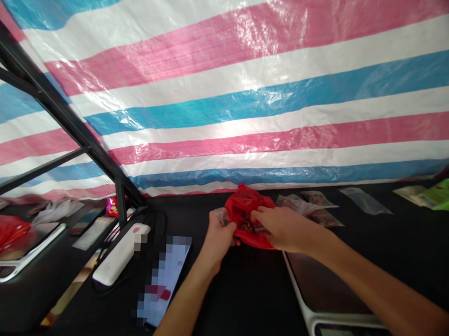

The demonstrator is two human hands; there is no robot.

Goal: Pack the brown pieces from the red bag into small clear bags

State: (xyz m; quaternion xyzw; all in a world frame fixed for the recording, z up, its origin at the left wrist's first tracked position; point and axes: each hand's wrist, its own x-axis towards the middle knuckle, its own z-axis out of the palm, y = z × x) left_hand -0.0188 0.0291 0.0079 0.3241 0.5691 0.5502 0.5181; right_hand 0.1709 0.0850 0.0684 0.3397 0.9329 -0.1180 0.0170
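Holding the red bag are left fingers, right fingers at its opening, grip unclear.

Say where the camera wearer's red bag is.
In the head view, just below and right of centre, the red bag is between left hand and right hand, near the scale.

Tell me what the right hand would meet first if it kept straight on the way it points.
The red bag: the right hand is already at its opening, so the bag's left side likely comes first, though depth is unclear.
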